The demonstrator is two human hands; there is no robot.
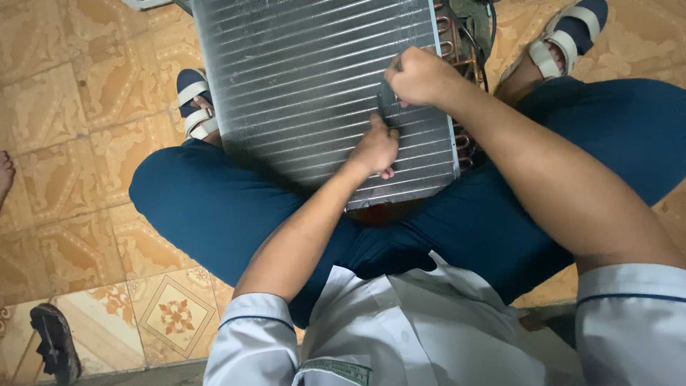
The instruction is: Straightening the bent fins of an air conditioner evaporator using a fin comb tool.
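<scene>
Combing of the fins looks to be the step in hand: right hand [421, 75] is clenched on a small dark tool [386, 104] against the finned coil [321, 86], just above the left hand [375, 149], whose fingertips press the fins. Next stroke needs steady, light pressure along the rows.

- A finned coil panel [314, 93] is lying at the upper centre of the frame, between the person's knees.
- Copper tubing [457, 50] is running along its right edge.
- Both hands, the left hand [375, 150] below the right hand [421, 75], are resting on the panel's right half.
- A sandal [53, 343] is lying on the floor [86, 93] at lower left.
</scene>
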